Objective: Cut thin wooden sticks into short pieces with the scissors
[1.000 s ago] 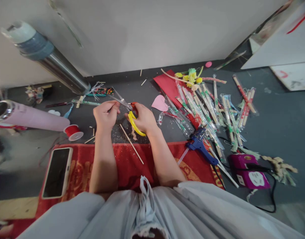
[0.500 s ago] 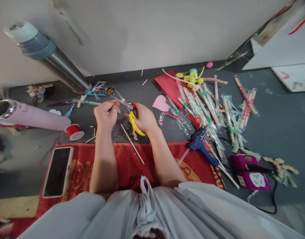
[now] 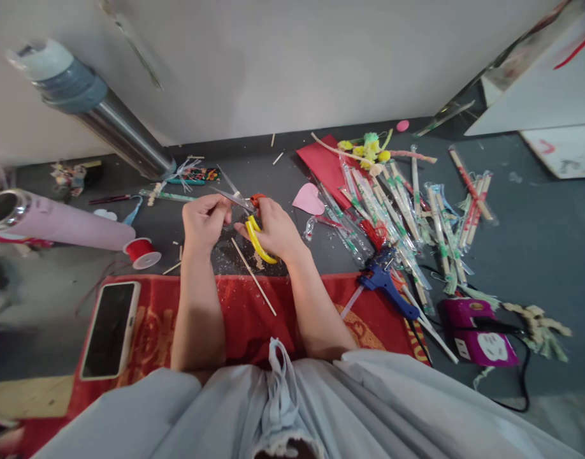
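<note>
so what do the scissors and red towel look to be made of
Scissors: blades likely smooth metal, grey with a sheen; yellow handle probably smooth plastic, evenly coloured. Red towel: matte cloth, its surface soft-looking; cotton or synthetic, unclear.

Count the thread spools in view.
1: the red thread spool, on the grey table between the pink bottle's end and the red towel. Others may be hidden in the clutter.

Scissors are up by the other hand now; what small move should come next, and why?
I'd probably ease the left hand slightly away from the blades before closing the scissors. The right hand has them open, and one blade lies right by the left fingertips. Whatever those fingertips may be pinching is too small to make out.
</note>
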`<action>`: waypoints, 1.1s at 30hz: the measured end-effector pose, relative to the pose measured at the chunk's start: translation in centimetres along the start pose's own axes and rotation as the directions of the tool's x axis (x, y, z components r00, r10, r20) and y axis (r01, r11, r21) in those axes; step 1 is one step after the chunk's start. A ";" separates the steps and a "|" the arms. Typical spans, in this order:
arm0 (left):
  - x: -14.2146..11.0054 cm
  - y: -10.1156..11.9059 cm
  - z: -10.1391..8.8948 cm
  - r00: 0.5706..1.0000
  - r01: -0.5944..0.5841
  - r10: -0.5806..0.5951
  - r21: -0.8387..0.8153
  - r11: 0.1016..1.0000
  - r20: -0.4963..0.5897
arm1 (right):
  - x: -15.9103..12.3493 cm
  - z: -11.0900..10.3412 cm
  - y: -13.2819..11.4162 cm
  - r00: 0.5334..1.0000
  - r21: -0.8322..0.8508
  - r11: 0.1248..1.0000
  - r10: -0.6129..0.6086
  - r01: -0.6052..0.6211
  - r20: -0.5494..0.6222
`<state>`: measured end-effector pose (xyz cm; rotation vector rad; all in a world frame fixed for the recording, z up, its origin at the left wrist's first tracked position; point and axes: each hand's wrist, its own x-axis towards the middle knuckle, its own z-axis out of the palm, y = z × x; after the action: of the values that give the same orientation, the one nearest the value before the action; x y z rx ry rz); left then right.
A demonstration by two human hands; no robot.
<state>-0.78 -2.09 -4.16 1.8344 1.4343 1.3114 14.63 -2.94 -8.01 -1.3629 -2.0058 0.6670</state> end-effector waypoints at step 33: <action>-1.3 -3.3 5.5 0.868 0.029 0.137 -0.325 0.945 0.477 | 0.7 0.7 0.9 0.930 0.560 0.791 0.355 -0.246 -0.094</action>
<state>2.46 -1.12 -9.70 1.8168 0.8441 0.9292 14.53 -2.03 -8.95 -1.3348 -1.3023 1.1021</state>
